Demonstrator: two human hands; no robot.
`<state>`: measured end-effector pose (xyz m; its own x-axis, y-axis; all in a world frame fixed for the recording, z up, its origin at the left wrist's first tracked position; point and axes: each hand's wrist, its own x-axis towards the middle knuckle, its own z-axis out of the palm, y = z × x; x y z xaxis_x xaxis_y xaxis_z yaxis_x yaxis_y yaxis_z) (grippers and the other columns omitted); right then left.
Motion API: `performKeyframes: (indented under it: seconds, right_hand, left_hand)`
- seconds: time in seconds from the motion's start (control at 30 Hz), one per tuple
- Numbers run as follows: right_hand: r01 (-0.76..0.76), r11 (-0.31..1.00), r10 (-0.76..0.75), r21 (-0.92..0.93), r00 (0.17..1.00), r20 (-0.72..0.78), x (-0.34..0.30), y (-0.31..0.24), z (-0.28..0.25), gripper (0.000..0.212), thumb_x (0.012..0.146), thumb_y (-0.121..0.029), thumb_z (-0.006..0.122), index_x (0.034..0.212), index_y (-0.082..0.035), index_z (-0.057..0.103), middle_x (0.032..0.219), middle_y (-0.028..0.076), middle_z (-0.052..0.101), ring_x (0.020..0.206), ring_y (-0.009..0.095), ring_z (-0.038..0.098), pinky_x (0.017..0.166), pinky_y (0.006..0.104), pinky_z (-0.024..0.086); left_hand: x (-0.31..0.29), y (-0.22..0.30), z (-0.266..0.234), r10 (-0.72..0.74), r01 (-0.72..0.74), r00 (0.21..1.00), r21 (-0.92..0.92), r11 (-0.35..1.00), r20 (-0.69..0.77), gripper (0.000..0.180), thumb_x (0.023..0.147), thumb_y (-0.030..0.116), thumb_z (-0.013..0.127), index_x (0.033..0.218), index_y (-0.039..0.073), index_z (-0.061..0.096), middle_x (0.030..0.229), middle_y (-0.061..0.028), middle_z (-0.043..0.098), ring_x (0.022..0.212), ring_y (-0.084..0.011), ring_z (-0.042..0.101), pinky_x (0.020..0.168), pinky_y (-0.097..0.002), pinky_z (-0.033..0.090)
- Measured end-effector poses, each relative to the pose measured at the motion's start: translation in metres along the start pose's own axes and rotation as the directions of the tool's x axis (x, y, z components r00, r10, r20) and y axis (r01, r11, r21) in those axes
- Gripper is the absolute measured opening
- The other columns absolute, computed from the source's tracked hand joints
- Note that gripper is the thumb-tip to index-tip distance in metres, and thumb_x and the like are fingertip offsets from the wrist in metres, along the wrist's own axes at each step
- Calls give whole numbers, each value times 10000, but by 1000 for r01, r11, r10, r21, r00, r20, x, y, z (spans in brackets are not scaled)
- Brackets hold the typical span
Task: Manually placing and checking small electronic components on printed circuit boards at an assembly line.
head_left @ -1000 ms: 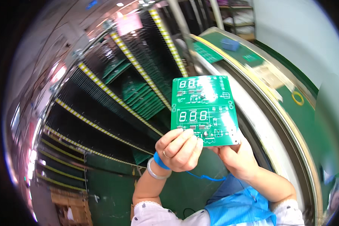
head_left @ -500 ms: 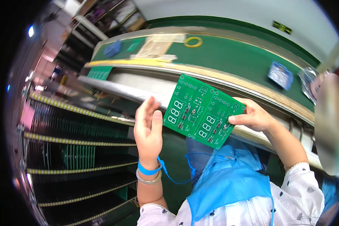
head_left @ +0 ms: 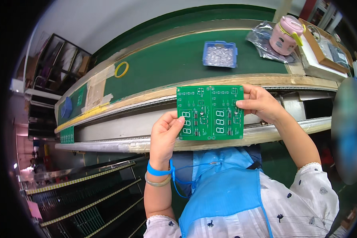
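Observation:
A green circuit board [head_left: 210, 113] with white printed digit outlines and several small parts soldered on is held level in front of me, between both hands. My left hand [head_left: 166, 129] grips its left edge, thumb on top and fingers underneath. At the upper right corner my right hand [head_left: 260, 104] pinches it, thumb on the face and the other fingers behind. A blue strap [head_left: 159, 169] with a coiled cord circles my left wrist, above a bangle [head_left: 158, 181].
Beyond the board runs a green bench [head_left: 158, 59] with a wooden edge. On it are a blue tray of small clear parts [head_left: 220, 54], a yellow tape ring [head_left: 121, 70], a pink jug [head_left: 285, 36] and a cardboard box [head_left: 325, 47]. A rack of boards [head_left: 87, 198] stands at lower left.
My left hand has closed on the board's left edge, where it was apart before. The board has turned from tilted to nearly square. My view has swung right along the bench.

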<state>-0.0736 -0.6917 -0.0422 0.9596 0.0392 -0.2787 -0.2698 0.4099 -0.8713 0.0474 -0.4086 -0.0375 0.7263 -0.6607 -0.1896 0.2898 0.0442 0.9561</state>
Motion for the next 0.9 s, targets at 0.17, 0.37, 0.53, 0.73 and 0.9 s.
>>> performKeyframes:
  seconds: [0.17, 0.37, 0.53, 0.73, 0.9]
  right_hand:
    - [-26, 983, -6, -183, 986, -169, -8, 10, -38, 340, 914, -93, 679, 1225, -2, 579, 980, 29, 719, 862, 92, 674, 765, 269, 552]
    - [-163, 956, 91, -245, 956, -281, -7, 25, -61, 405, 889, -81, 714, 1235, 60, 555, 882, 28, 700, 787, 92, 669, 696, 244, 552]
    - [-207, 956, 118, -208, 920, -374, -8, 33, -72, 472, 866, -68, 745, 1257, 89, 530, 861, 47, 701, 773, 111, 677, 673, 257, 565]
    - [-213, 948, 89, -235, 891, -445, -17, 34, -79, 412, 862, -63, 739, 1215, 82, 583, 921, 78, 707, 826, 143, 691, 695, 265, 575]
    - [-199, 955, 80, -219, 886, -456, -22, 27, -83, 351, 864, -75, 742, 1161, 59, 613, 914, 74, 707, 812, 133, 686, 688, 259, 572]
  left_hand:
    - [27, -24, 25, -123, 120, 992, 88, 989, 31, 240, 995, 51, 581, 1216, -40, 607, 968, -49, 719, 819, -65, 631, 721, -214, 494]
    - [48, -53, 25, -255, 197, 962, 398, 896, 97, 284, 976, 47, 604, 1239, -60, 590, 970, -49, 717, 869, -75, 638, 774, -208, 498]
    - [52, -73, 32, -235, 181, 968, 401, 898, 89, 283, 956, 75, 634, 1203, -59, 608, 807, -24, 693, 709, -57, 573, 643, -231, 456]
    - [48, -66, 47, -227, 167, 971, 477, 863, 71, 279, 952, 95, 643, 1182, -62, 618, 796, -51, 705, 704, -77, 592, 649, -254, 471]
    - [58, -78, 53, -146, 97, 987, 463, 881, 69, 278, 945, 96, 647, 1173, -62, 624, 817, -74, 719, 702, -94, 607, 648, -268, 478]
